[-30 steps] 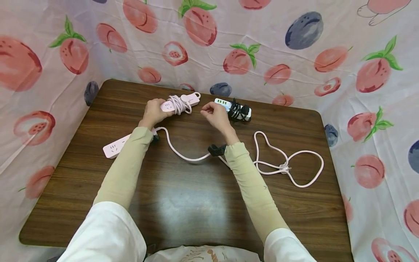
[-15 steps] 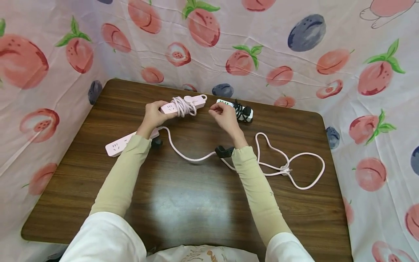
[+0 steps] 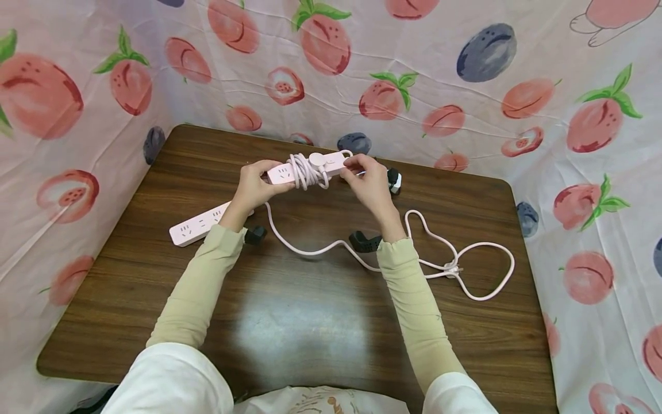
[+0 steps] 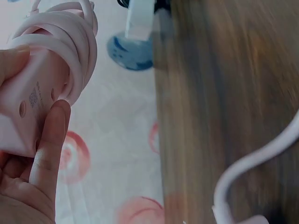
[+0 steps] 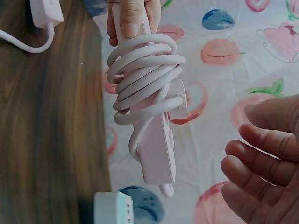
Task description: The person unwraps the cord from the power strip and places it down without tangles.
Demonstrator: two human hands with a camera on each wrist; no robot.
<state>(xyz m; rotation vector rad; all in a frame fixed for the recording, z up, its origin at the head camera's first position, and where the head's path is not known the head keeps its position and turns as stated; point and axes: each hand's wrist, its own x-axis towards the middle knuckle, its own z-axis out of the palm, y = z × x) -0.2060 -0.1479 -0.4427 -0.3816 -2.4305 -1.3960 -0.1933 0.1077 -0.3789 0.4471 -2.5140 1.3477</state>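
Observation:
My left hand (image 3: 253,184) grips one end of a pink power strip (image 3: 280,175), which is lifted off the table. Its pale pink cord (image 5: 145,77) is wound several times around the middle, and a round plug (image 3: 317,159) sits on top. In the left wrist view the thumb and fingers hold the strip's body (image 4: 39,77) from both sides. My right hand (image 3: 373,183) is at the strip's far end in the head view; the right wrist view shows its fingers loosely bent and apart from the strip. Behind that hand, a white power strip (image 3: 395,180) with a black cord is mostly hidden.
Another pink power strip (image 3: 193,229) lies at the left of the brown table (image 3: 300,322), partly behind the left forearm. Its cord (image 3: 310,253) runs rightward to loose loops and a plug (image 3: 451,268). A fruit-print cloth (image 3: 233,75) hangs around the table.
The left hand has brought the wound power strip up and rightward. The right hand has moved slightly right, and the strip's far end now meets its fingertips in the head view.

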